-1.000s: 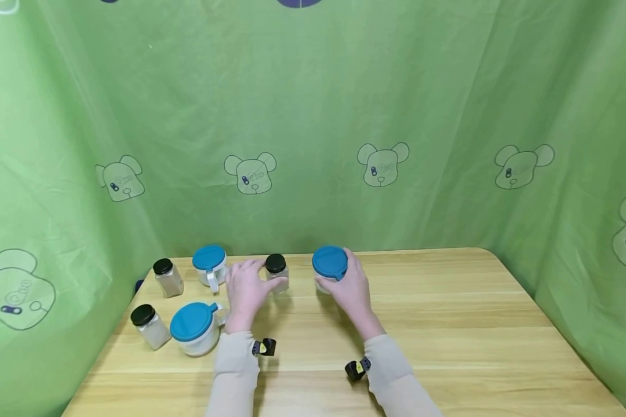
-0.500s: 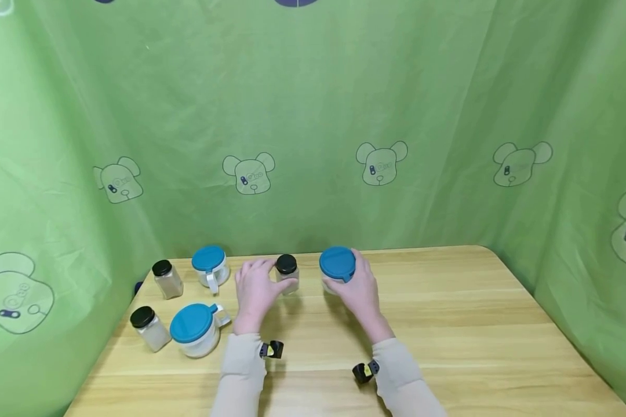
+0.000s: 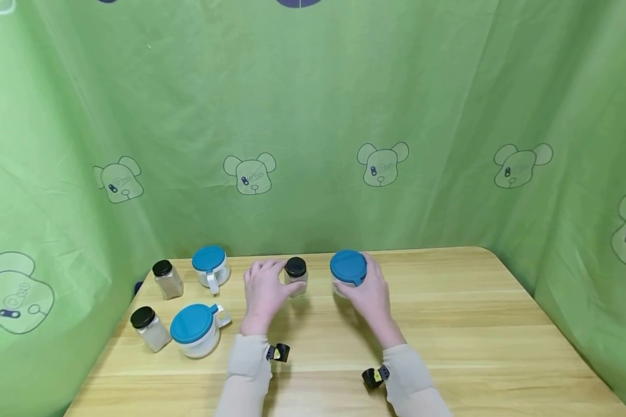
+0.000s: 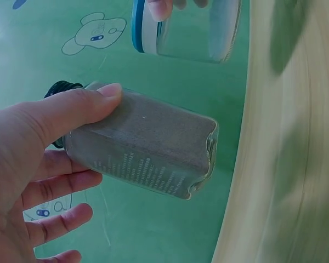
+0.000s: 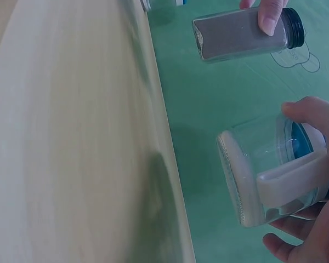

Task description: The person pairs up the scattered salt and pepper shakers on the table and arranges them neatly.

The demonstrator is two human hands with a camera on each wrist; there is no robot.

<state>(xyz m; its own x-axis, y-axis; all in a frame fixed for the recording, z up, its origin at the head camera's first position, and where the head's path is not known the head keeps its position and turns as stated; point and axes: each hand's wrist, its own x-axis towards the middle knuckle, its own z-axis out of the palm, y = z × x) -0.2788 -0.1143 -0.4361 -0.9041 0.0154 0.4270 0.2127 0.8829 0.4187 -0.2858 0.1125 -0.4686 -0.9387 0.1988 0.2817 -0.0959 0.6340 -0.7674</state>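
My left hand (image 3: 263,292) pinches a square glass spice jar (image 4: 148,139) with a black lid between thumb and forefinger, the other fingers spread. Grey-brown contents show through the glass. Around a round glass seasoning pot (image 5: 257,145) with a blue lid and white handle (image 5: 293,181) curl the thumb and fingers of my right hand (image 3: 370,295). In the wrist views both containers hang slightly above the table, upright or nearly so, side by side with a gap between them. The pot's handle is hidden in the head view.
On the left of the wooden table (image 3: 475,324) stand two black-lidded spice jars (image 3: 169,281) and two blue-lidded pots, one at the back (image 3: 208,259) and a wider one in front (image 3: 193,324). A green curtain (image 3: 313,104) surrounds the table.
Both hands have moved to the right together, carrying the spice jar and the seasoning pot. The jars and pots on the left stay where they were.
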